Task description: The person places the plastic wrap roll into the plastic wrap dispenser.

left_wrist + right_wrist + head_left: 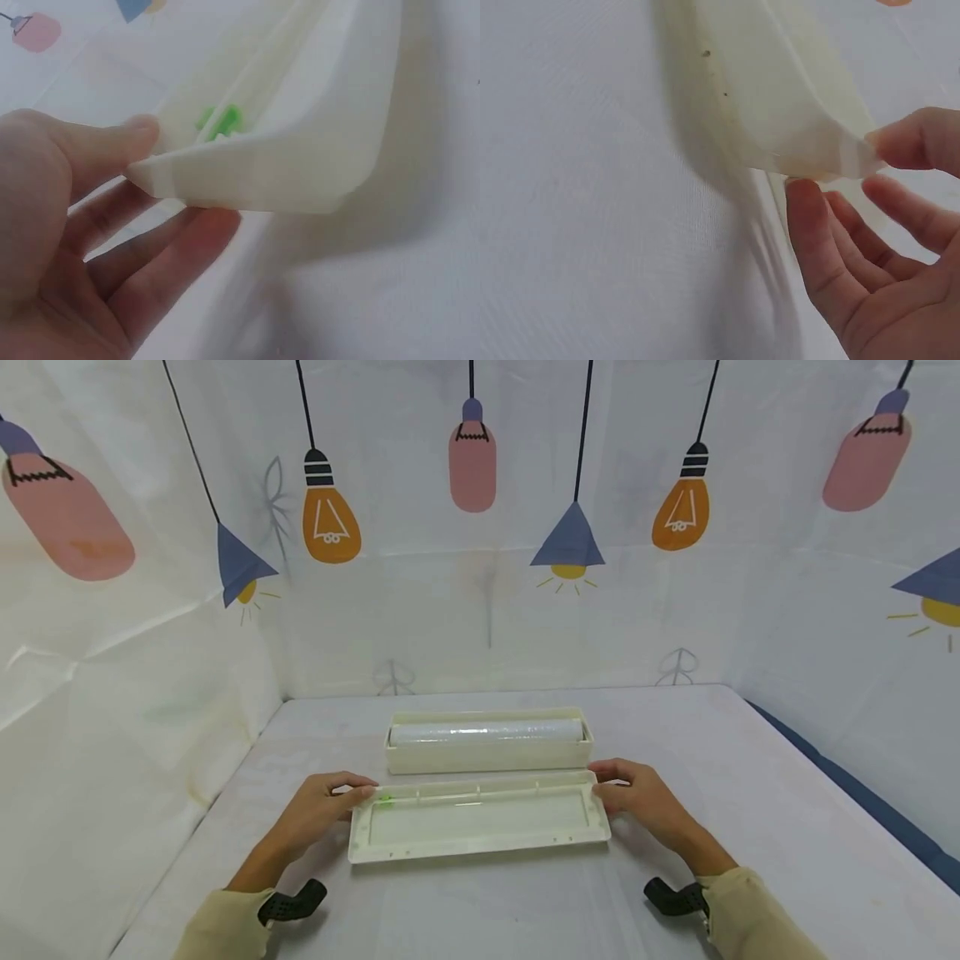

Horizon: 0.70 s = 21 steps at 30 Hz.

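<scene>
The left hand point(322, 814) pinches one end of a cream lid point(480, 825), thumb on the rim and fingertips beneath; the right hand point(643, 797) holds the opposite end likewise. In the head view some fingers of both hands are hidden behind the ends, though the wrist views show them reaching under. The wrist views cut off the lid's far portion and blur it, so whether any edge rests on the desk point(480, 914) is hard to say; shadow lies below both ends.

The lid is a long, shallow rectangle, apparently plastic, with a raised rim, a smooth recessed panel and small dark specks along the near edge. A bright green piece point(225, 122) sits inside by the left end, its shape partly covered by a thin ridge.

Just beyond stands a matching cream box point(491, 759), long and straight-sided, holding a glossy, pale roll point(487, 732) whose underside the front wall hides. Black curved pieces point(292, 902) jut from the cuffs of the beige sleeves point(225, 928), which the frame cuts off. White cloth covers the desk, and a creased backdrop point(480, 627) printed with lamps surrounds it.
</scene>
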Motion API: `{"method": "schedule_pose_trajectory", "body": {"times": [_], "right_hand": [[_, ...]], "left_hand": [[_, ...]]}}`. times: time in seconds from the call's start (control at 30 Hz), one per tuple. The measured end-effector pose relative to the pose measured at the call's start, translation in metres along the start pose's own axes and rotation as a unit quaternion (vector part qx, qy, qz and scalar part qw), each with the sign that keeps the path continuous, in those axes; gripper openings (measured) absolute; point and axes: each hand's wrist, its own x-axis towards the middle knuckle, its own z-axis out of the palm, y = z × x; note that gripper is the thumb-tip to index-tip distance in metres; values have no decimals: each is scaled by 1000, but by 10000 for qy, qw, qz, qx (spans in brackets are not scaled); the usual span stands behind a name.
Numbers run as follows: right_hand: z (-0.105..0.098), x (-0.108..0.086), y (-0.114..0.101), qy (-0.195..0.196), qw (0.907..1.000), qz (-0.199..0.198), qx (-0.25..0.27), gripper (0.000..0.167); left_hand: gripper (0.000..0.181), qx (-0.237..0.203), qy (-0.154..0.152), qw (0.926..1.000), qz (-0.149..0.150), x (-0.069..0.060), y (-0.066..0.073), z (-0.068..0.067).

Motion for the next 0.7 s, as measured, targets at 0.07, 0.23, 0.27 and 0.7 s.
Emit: {"method": "schedule_pose_trajectory", "body": {"times": [0.07,0.23,0.27,0.7], "right_hand": [[0,1,0,76,9999,119,23,48],[1,2,2,-9,9996,277,-50,59],[0,2,2,-55,9995,297,-22,61],[5,2,-1,-335,9987,203,337,59]], "left_hand": [[31,-56,103,9999,2,0,0,0],[32,-152,213,9997,18,0,0,0],[32,-177,218,9996,33,0,0,0],[48,-571,398,9976,62,3,-2,-4]]}}
